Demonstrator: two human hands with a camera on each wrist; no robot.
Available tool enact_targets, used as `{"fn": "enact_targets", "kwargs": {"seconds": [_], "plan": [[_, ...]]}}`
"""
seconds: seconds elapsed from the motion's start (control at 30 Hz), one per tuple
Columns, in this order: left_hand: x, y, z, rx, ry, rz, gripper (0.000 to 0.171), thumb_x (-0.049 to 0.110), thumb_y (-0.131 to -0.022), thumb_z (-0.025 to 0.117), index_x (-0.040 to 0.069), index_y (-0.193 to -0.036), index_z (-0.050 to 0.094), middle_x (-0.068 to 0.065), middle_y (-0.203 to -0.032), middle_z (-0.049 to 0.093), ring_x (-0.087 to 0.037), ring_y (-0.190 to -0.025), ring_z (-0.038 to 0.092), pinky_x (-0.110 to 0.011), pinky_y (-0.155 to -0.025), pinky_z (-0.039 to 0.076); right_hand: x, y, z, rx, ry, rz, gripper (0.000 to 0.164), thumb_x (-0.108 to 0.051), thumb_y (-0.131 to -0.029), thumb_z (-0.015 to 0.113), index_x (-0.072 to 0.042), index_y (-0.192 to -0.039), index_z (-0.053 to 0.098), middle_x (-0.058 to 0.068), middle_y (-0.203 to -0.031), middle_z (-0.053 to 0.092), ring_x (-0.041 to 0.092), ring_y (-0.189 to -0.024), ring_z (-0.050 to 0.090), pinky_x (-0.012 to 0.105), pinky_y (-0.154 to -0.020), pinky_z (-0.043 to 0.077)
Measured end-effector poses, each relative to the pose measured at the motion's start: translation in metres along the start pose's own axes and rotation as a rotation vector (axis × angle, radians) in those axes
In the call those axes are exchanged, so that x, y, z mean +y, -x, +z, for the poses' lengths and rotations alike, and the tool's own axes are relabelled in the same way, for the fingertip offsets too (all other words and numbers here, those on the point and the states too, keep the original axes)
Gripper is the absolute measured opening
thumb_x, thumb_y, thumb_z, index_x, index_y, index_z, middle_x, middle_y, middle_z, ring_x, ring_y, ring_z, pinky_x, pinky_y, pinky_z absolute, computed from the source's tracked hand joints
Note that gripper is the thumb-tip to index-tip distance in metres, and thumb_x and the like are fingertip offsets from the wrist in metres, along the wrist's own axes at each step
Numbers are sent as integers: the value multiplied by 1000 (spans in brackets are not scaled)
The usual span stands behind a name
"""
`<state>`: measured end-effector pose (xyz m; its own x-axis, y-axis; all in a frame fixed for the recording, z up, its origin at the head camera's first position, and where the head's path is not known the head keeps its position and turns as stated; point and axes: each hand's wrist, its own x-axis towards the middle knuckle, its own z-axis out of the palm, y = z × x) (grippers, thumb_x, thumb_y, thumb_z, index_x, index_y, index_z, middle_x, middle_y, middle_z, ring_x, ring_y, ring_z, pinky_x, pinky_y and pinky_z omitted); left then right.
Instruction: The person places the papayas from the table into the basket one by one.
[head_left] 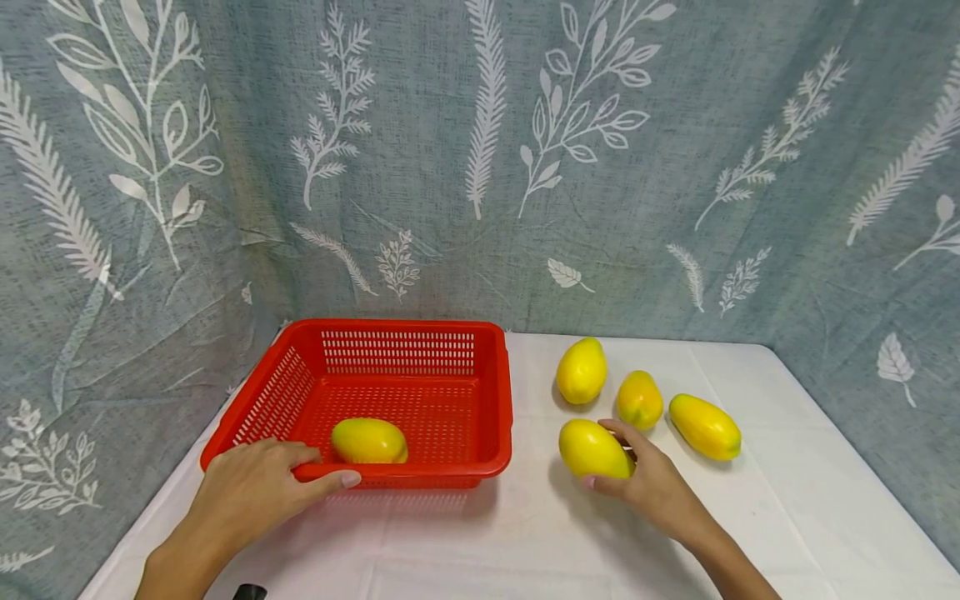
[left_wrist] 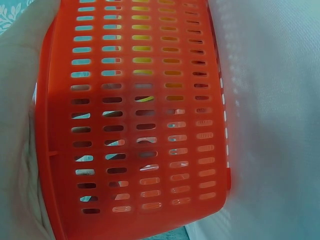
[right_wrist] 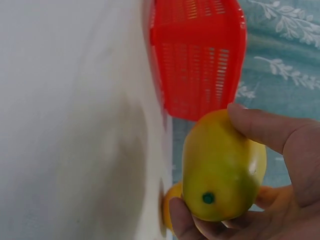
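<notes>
My left hand (head_left: 251,483) grips the near-left rim of a red plastic basket (head_left: 495,400), its thumb along the outer front. Inside the basket lies one yellow mango (head_left: 367,440). To the basket's right, my right hand (head_left: 656,479) holds another yellow mango (head_left: 592,448) between thumb and fingers, over the table with a shadow beneath. The right wrist view shows this held mango (right_wrist: 220,170) with greenish patches and a dark green stem spot. In the left wrist view, slotted basket wall (left_wrist: 130,125) fills most of the picture, and only part of the hand shows.
Behind the right hand, more mangoes lie on the white tablecloth (head_left: 772,500): one at the back (head_left: 582,371), a smaller one (head_left: 640,400) and a long one (head_left: 705,427). A patterned grey-green curtain (head_left: 450,167) hangs behind the table. A small black object (head_left: 250,592) shows at the bottom edge.
</notes>
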<state>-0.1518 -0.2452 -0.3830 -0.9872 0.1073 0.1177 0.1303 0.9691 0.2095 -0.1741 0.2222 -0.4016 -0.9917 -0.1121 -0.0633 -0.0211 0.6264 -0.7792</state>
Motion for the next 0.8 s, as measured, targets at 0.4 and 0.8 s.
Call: {"fn": "enact_targets", "kwargs": {"seconds": [0.4, 0.8], "plan": [[0, 0, 1, 30, 5, 8, 77, 84, -83, 66, 15, -111, 84, -8, -108, 81, -40, -109, 72, -66, -92, 51, -17, 7, -1, 0, -32, -7, 81, -45, -83, 88, -25, -153, 51, 4, -146, 60, 26, -121, 58, 42, -96, 52], [0, 0, 0, 0, 1, 0, 80, 85, -83, 64, 14, -113, 83, -9, -110, 80, -42, -110, 71, -68, -94, 50, -37, 14, 1, 4, -64, -36, 80, -45, -83, 89, -31, -152, 51, 0, -140, 62, 25, -117, 59, 36, -93, 52]]}}
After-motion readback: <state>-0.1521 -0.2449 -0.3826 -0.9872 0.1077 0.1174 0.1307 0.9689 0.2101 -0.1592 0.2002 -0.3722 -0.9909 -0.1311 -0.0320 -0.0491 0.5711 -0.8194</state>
